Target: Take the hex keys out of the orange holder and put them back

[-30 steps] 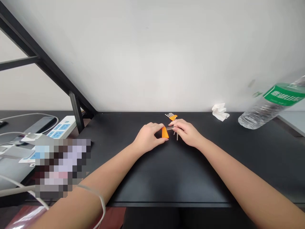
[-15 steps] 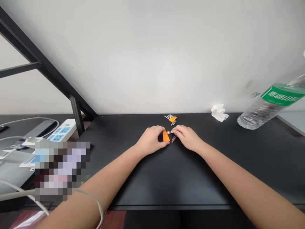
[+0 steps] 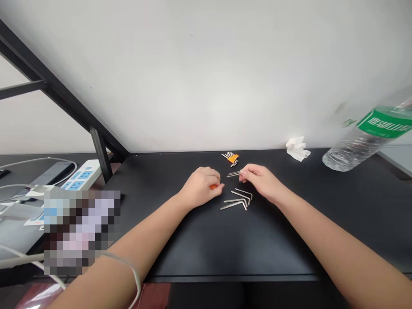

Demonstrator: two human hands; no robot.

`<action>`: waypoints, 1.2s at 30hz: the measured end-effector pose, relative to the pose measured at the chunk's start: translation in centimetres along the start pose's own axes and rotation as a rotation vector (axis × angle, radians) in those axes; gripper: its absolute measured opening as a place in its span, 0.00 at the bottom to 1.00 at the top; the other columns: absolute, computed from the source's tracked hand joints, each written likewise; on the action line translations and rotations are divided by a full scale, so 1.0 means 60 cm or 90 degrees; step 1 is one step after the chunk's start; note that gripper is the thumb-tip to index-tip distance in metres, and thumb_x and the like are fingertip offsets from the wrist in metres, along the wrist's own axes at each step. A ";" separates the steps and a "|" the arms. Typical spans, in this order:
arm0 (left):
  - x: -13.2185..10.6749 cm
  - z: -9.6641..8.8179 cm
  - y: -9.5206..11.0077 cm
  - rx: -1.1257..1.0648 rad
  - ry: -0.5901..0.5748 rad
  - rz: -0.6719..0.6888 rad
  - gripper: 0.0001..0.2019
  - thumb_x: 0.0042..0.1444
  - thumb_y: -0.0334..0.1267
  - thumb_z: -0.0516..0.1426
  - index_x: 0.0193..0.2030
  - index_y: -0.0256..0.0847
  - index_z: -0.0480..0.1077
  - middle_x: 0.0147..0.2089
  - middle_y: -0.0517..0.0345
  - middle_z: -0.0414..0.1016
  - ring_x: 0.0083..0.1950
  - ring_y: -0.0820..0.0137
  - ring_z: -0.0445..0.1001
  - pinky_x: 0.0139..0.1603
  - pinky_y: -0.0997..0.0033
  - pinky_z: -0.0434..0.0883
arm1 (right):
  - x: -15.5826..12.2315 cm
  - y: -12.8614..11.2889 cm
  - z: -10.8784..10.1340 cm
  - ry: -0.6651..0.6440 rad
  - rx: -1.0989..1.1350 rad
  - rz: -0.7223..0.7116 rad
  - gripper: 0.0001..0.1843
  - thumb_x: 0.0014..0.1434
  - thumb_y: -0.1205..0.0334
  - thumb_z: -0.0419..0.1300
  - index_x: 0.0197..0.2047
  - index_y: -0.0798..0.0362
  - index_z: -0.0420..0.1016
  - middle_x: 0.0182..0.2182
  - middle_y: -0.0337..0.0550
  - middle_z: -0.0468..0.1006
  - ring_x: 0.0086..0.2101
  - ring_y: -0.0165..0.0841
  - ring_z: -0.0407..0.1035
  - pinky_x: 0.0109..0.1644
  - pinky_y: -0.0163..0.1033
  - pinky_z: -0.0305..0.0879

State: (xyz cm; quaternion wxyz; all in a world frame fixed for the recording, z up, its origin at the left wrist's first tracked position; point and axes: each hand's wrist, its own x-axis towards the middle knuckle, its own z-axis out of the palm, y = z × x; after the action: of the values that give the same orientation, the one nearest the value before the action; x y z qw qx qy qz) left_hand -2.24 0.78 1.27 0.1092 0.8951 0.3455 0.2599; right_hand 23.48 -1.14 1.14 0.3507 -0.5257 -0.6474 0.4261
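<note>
My left hand (image 3: 202, 185) is closed around an orange hex key holder (image 3: 213, 186), and only a sliver of it shows between the fingers. Between the thumb and fingertips of my right hand (image 3: 259, 179) are thin silver hex keys (image 3: 233, 174), their long ends pointing left. Several loose L-shaped hex keys (image 3: 232, 205) lie fanned on the black table just below and between the hands. Beyond them, near the wall, rests a second orange holder (image 3: 233, 158) with its hex keys in it.
A crumpled white tissue (image 3: 297, 149) and a tilted clear water bottle with a green label (image 3: 350, 148) are at the right. To the left stand a black metal frame (image 3: 101, 150) and a white power strip (image 3: 92, 165). A white cable (image 3: 130, 268) crosses my left forearm.
The hex keys in my right hand have come out of the orange holder, and the hands have moved apart. More loose keys now show on the table. My left fingers have closed further over the holder.
</note>
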 end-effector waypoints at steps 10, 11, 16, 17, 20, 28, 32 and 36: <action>-0.006 0.006 -0.045 0.036 0.121 0.010 0.07 0.66 0.39 0.58 0.42 0.42 0.78 0.40 0.55 0.82 0.41 0.68 0.80 0.44 0.67 0.77 | 0.004 -0.005 -0.055 -0.118 -0.449 0.129 0.17 0.69 0.57 0.52 0.29 0.50 0.71 0.36 0.42 0.78 0.36 0.36 0.69 0.41 0.40 0.60; -0.005 0.006 -0.043 0.031 0.132 0.007 0.07 0.67 0.39 0.58 0.43 0.42 0.78 0.41 0.55 0.82 0.41 0.68 0.80 0.44 0.67 0.77 | 0.002 -0.008 -0.057 -0.136 -0.467 0.129 0.17 0.69 0.57 0.52 0.28 0.50 0.71 0.37 0.41 0.78 0.36 0.36 0.69 0.41 0.40 0.60; -0.006 -0.005 -0.024 0.034 0.102 0.019 0.07 0.68 0.40 0.57 0.45 0.42 0.77 0.42 0.55 0.82 0.43 0.68 0.79 0.45 0.67 0.75 | -0.005 -0.013 -0.072 -0.188 -0.505 0.196 0.20 0.68 0.51 0.54 0.26 0.50 0.66 0.30 0.40 0.76 0.28 0.34 0.66 0.31 0.39 0.55; -0.006 -0.008 -0.018 0.034 0.073 0.027 0.07 0.68 0.40 0.57 0.45 0.42 0.76 0.42 0.55 0.81 0.43 0.67 0.79 0.45 0.66 0.75 | -0.006 -0.012 -0.077 -0.194 -0.511 0.210 0.21 0.68 0.49 0.54 0.26 0.50 0.66 0.29 0.40 0.75 0.26 0.33 0.65 0.30 0.39 0.54; -0.004 -0.019 0.002 0.021 -0.032 0.047 0.07 0.66 0.43 0.59 0.43 0.42 0.75 0.40 0.56 0.79 0.42 0.67 0.76 0.45 0.65 0.71 | -0.005 -0.010 -0.091 -0.183 -0.533 0.210 0.20 0.67 0.48 0.56 0.27 0.50 0.67 0.28 0.40 0.75 0.25 0.32 0.64 0.29 0.39 0.53; -0.003 -0.014 0.055 0.012 -0.200 0.061 0.14 0.59 0.48 0.66 0.41 0.43 0.69 0.41 0.59 0.74 0.43 0.66 0.71 0.46 0.63 0.65 | -0.008 -0.011 -0.073 -0.156 -0.493 0.013 0.07 0.66 0.57 0.59 0.41 0.50 0.75 0.44 0.44 0.76 0.37 0.33 0.70 0.39 0.38 0.63; -0.003 0.007 0.060 0.059 -0.174 0.046 0.12 0.59 0.44 0.65 0.38 0.42 0.67 0.39 0.60 0.72 0.42 0.67 0.70 0.43 0.64 0.63 | -0.021 -0.022 -0.051 -0.207 -0.483 -0.023 0.05 0.65 0.62 0.58 0.37 0.51 0.73 0.41 0.41 0.75 0.34 0.31 0.69 0.39 0.37 0.63; -0.001 0.021 0.063 0.107 -0.129 0.020 0.10 0.58 0.41 0.64 0.35 0.42 0.66 0.37 0.60 0.70 0.39 0.68 0.68 0.40 0.64 0.62 | -0.039 -0.043 -0.033 -0.240 -0.464 -0.028 0.10 0.68 0.58 0.56 0.34 0.51 0.72 0.40 0.42 0.75 0.33 0.32 0.68 0.36 0.37 0.61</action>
State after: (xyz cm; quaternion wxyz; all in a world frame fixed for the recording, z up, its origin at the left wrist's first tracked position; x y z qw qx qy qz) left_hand 0.53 -2.03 1.61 0.0638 0.9279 0.3396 0.1401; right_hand 24.75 -3.28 4.25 0.0261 -0.5144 -0.8198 0.2502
